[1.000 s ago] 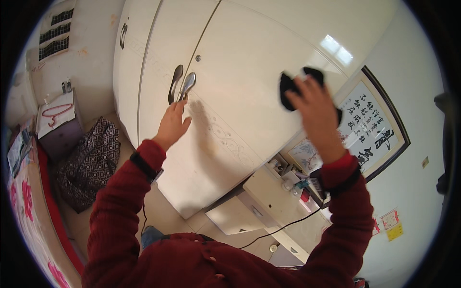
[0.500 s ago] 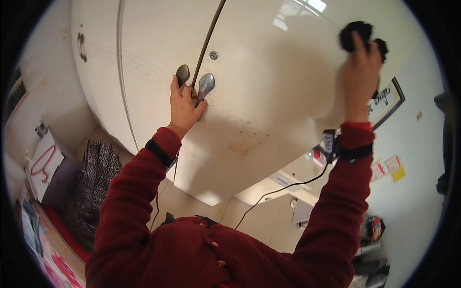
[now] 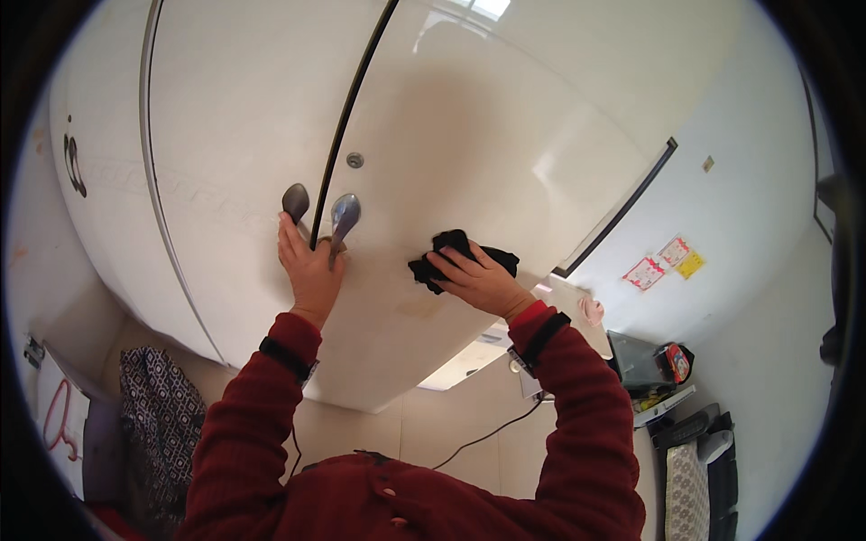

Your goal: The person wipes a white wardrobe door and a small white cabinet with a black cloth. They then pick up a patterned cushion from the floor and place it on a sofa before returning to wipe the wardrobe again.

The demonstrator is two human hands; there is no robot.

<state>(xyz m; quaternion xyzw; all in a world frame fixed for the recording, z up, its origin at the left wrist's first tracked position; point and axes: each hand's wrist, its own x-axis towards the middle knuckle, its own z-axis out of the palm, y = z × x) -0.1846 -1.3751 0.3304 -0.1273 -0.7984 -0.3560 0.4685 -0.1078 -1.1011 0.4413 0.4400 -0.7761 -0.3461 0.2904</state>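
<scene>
A glossy white wardrobe door (image 3: pixel 433 126) stands before me, meeting another white door at a dark gap. My left hand (image 3: pixel 311 270) is closed around the lower part of the curved metal handles beside that gap. One finger touches the darker left handle (image 3: pixel 295 202), and the thumb lies by the shiny right handle (image 3: pixel 345 213); part of the grip is hidden. To the right, my right hand (image 3: pixel 483 284) presses a bunched black cloth (image 3: pixel 449 243) against the door, fingers bent over it. Above the handles sits a round lock (image 3: pixel 354 160).
At the left are another handle (image 3: pixel 74 167) and a patterned dark fabric (image 3: pixel 161 406). Paper notes (image 3: pixel 645 273) hang on the right wall. Below them stand a grey bin-like container (image 3: pixel 636 361) and a cushioned item (image 3: pixel 687 487). A cable (image 3: pixel 492 437) runs from my right wrist.
My right hand has swept the black cloth down and leftward across the door, from the upper right to near the handles. My left hand stays at the handles. The view has shifted.
</scene>
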